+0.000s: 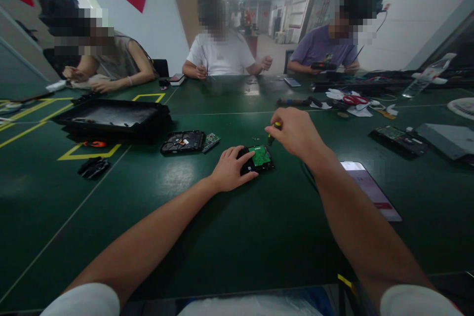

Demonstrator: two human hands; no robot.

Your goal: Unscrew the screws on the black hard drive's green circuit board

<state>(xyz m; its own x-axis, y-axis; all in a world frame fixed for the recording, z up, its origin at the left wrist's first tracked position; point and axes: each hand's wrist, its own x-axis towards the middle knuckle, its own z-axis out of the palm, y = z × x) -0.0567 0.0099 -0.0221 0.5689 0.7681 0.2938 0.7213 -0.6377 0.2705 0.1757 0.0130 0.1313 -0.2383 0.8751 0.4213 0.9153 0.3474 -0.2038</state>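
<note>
A black hard drive (267,164) with a green circuit board on its upper face lies flat on the table. My left hand (233,170) holds it down from the left, the thumb along its near edge and the fingers across its left part. In my right hand (294,126) is a yellow-and-black screwdriver (274,132), closed in thumb and fingers. It points down at the drive's far right corner; whether the tip touches a screw is too small to tell. Several tiny screws (256,138) lie just beyond the drive.
To the left sit another opened drive (183,142), a loose circuit board (211,141), a black tray (114,116) and a crumpled black item (93,168). A phone (370,190) lies under my right forearm. Another drive (399,140) is at the right. Three people sit across the table (166,237).
</note>
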